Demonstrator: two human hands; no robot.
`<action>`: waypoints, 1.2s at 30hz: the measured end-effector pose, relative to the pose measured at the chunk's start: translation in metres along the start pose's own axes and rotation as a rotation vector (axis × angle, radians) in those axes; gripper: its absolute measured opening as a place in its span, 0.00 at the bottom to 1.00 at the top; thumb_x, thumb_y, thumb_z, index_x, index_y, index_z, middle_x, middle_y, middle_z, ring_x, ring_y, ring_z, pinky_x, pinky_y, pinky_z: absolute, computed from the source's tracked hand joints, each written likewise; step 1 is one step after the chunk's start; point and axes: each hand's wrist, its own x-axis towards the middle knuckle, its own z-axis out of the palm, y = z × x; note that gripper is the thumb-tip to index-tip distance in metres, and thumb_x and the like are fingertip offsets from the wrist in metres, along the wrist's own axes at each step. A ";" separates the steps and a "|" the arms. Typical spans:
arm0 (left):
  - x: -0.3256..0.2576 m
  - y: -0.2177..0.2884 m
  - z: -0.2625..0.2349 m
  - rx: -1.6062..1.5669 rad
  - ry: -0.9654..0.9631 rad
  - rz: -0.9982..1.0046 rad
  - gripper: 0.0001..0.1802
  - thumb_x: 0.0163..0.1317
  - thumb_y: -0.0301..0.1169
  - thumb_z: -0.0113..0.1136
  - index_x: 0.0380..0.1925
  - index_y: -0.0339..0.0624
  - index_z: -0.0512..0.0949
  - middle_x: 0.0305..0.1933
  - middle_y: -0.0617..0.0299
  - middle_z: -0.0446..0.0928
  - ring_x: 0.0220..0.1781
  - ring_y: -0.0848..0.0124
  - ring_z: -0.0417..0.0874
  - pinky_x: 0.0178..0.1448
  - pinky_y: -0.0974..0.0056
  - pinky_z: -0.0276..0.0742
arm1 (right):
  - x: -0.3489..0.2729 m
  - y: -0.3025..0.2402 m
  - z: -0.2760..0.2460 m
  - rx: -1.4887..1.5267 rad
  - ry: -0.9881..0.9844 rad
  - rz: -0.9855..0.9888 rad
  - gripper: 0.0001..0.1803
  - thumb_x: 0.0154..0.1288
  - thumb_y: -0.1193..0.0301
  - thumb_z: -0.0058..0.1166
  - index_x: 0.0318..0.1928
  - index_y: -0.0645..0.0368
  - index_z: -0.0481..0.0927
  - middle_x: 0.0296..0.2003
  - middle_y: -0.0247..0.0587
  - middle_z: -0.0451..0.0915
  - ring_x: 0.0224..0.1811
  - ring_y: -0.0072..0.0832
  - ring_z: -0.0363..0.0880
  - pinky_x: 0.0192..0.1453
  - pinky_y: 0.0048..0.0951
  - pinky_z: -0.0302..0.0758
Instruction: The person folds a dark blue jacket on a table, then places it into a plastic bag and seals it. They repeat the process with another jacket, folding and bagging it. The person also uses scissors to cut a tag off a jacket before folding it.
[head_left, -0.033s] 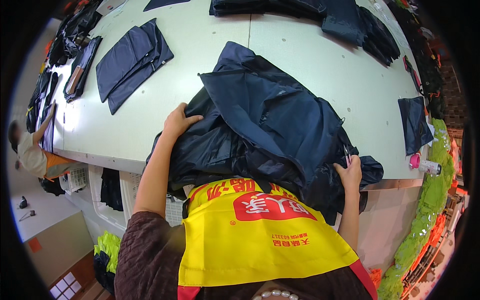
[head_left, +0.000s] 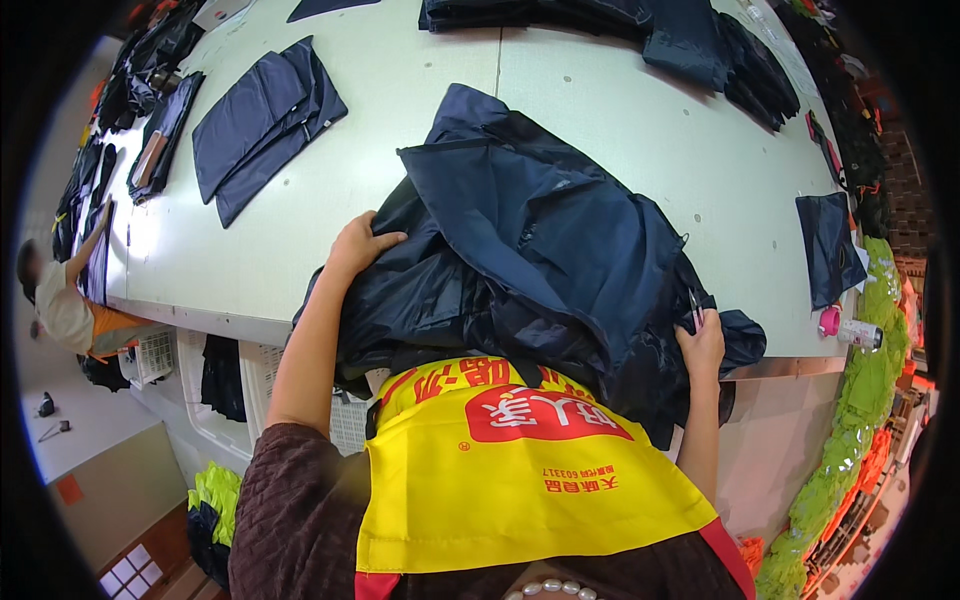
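A dark navy garment of thin, shiny fabric lies crumpled across the table edge in front of me, partly hanging over it. At its left side my left hand is closed on the fabric, thumb on top and the other fingers partly hidden. Over the garment's right side, my right hand is closed around small thread snips, whose pale blades point away from me. Dark cloth lies right beside and beneath that hand; I cannot tell whether its fingers also pinch any of it.
The pale table bears a folded navy garment at left and a dark pile at the back. A dark piece and a bottle lie at right. Another person works at far left. White crates stand below.
The thumb of my right hand has shifted slightly to the right, closer to the snips. My left hand and the garment look the same.
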 end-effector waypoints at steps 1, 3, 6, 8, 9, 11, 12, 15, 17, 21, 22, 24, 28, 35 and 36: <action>-0.001 -0.010 0.003 -0.153 -0.079 -0.007 0.29 0.52 0.41 0.66 0.50 0.33 0.74 0.38 0.50 0.80 0.38 0.62 0.80 0.49 0.61 0.74 | 0.001 0.010 0.007 -0.006 0.024 -0.025 0.24 0.45 0.67 0.66 0.40 0.62 0.69 0.37 0.55 0.78 0.42 0.52 0.77 0.44 0.44 0.72; -0.006 -0.023 0.007 -0.426 -0.183 -0.021 0.19 0.56 0.33 0.63 0.44 0.32 0.77 0.32 0.59 0.79 0.31 0.73 0.77 0.42 0.68 0.74 | 0.000 0.016 0.006 -0.037 0.104 -0.069 0.18 0.46 0.73 0.62 0.38 0.58 0.70 0.33 0.49 0.79 0.38 0.52 0.78 0.41 0.45 0.74; -0.043 -0.027 0.000 -0.723 -0.131 -0.130 0.17 0.57 0.29 0.60 0.45 0.32 0.77 0.35 0.61 0.80 0.33 0.73 0.78 0.41 0.69 0.74 | -0.003 0.017 -0.034 -0.037 0.254 0.051 0.18 0.45 0.75 0.61 0.40 0.60 0.73 0.37 0.51 0.80 0.41 0.46 0.80 0.45 0.41 0.74; -0.068 -0.026 -0.014 -1.000 -0.096 -0.208 0.16 0.59 0.25 0.57 0.48 0.34 0.75 0.38 0.60 0.80 0.35 0.72 0.80 0.42 0.68 0.77 | 0.005 0.032 -0.079 0.016 0.422 0.098 0.20 0.47 0.75 0.62 0.44 0.63 0.74 0.40 0.51 0.80 0.44 0.39 0.80 0.46 0.37 0.75; -0.080 -0.026 -0.019 -1.086 -0.047 -0.220 0.15 0.59 0.25 0.57 0.47 0.35 0.76 0.37 0.60 0.80 0.36 0.72 0.81 0.43 0.68 0.78 | 0.011 0.037 -0.100 0.146 0.587 -0.054 0.21 0.49 0.74 0.62 0.45 0.64 0.74 0.40 0.51 0.80 0.44 0.36 0.80 0.46 0.36 0.75; -0.094 -0.027 -0.023 -1.175 0.031 -0.219 0.14 0.60 0.26 0.57 0.47 0.36 0.76 0.37 0.59 0.81 0.36 0.72 0.82 0.42 0.69 0.78 | 0.044 0.052 -0.130 0.251 0.842 -0.363 0.21 0.53 0.69 0.64 0.45 0.65 0.74 0.40 0.50 0.80 0.45 0.37 0.80 0.46 0.37 0.75; -0.097 -0.028 -0.025 -1.173 0.067 -0.201 0.13 0.61 0.26 0.57 0.47 0.36 0.76 0.36 0.59 0.81 0.35 0.72 0.82 0.41 0.70 0.78 | 0.059 0.051 -0.138 0.062 0.805 -0.244 0.22 0.54 0.64 0.64 0.44 0.65 0.75 0.41 0.50 0.80 0.45 0.40 0.80 0.46 0.39 0.75; -0.089 -0.047 -0.010 -1.106 0.157 -0.167 0.14 0.61 0.27 0.57 0.46 0.35 0.76 0.36 0.61 0.80 0.34 0.74 0.80 0.39 0.72 0.76 | 0.083 0.039 -0.155 -0.473 0.568 0.309 0.29 0.53 0.50 0.63 0.40 0.64 0.75 0.42 0.50 0.80 0.45 0.48 0.79 0.45 0.45 0.75; -0.081 -0.059 0.004 -1.060 0.187 -0.132 0.14 0.62 0.28 0.57 0.47 0.34 0.76 0.36 0.61 0.80 0.34 0.75 0.79 0.41 0.72 0.75 | 0.085 0.041 -0.145 -0.293 0.725 0.247 0.30 0.51 0.48 0.63 0.38 0.64 0.75 0.37 0.49 0.80 0.42 0.47 0.79 0.42 0.46 0.74; -0.079 -0.060 0.010 -1.020 0.195 -0.098 0.16 0.63 0.30 0.56 0.49 0.33 0.74 0.39 0.60 0.79 0.40 0.73 0.79 0.47 0.70 0.73 | 0.083 0.025 -0.045 0.158 0.171 -0.236 0.34 0.44 0.51 0.70 0.41 0.65 0.72 0.36 0.51 0.79 0.41 0.46 0.78 0.44 0.39 0.74; -0.080 -0.062 0.010 -1.032 0.183 -0.067 0.17 0.63 0.30 0.56 0.50 0.33 0.73 0.41 0.60 0.79 0.41 0.73 0.78 0.48 0.70 0.73 | 0.068 0.010 -0.021 0.182 0.004 -0.243 0.35 0.42 0.52 0.72 0.41 0.66 0.71 0.37 0.52 0.78 0.41 0.46 0.77 0.45 0.37 0.74; -0.085 -0.072 0.009 -1.058 0.166 -0.012 0.19 0.63 0.30 0.55 0.52 0.34 0.72 0.45 0.59 0.78 0.43 0.72 0.78 0.49 0.70 0.73 | 0.044 0.008 0.014 0.133 0.017 -0.322 0.29 0.43 0.57 0.71 0.35 0.66 0.71 0.32 0.56 0.77 0.35 0.50 0.76 0.40 0.40 0.73; -0.144 -0.056 -0.014 -1.087 0.102 -0.201 0.22 0.63 0.29 0.54 0.58 0.36 0.67 0.52 0.56 0.74 0.50 0.70 0.76 0.57 0.68 0.70 | -0.005 0.001 0.001 0.276 0.052 -0.246 0.15 0.49 0.70 0.58 0.34 0.66 0.70 0.26 0.56 0.74 0.28 0.48 0.74 0.34 0.38 0.71; -0.232 -0.007 -0.068 -1.313 0.122 0.213 0.14 0.58 0.17 0.51 0.45 0.39 0.68 0.57 0.55 0.71 0.53 0.70 0.73 0.63 0.67 0.64 | -0.014 0.013 -0.190 0.668 0.625 -0.308 0.06 0.53 0.81 0.53 0.32 0.63 0.70 0.30 0.34 0.72 0.34 0.22 0.71 0.43 0.24 0.70; -0.226 -0.013 -0.074 -1.310 0.156 0.397 0.10 0.58 0.16 0.51 0.38 0.41 0.68 0.58 0.54 0.71 0.53 0.71 0.72 0.63 0.67 0.62 | 0.006 0.016 -0.204 0.458 0.738 -0.323 0.06 0.55 0.79 0.55 0.31 0.62 0.71 0.30 0.33 0.74 0.33 0.21 0.72 0.41 0.24 0.70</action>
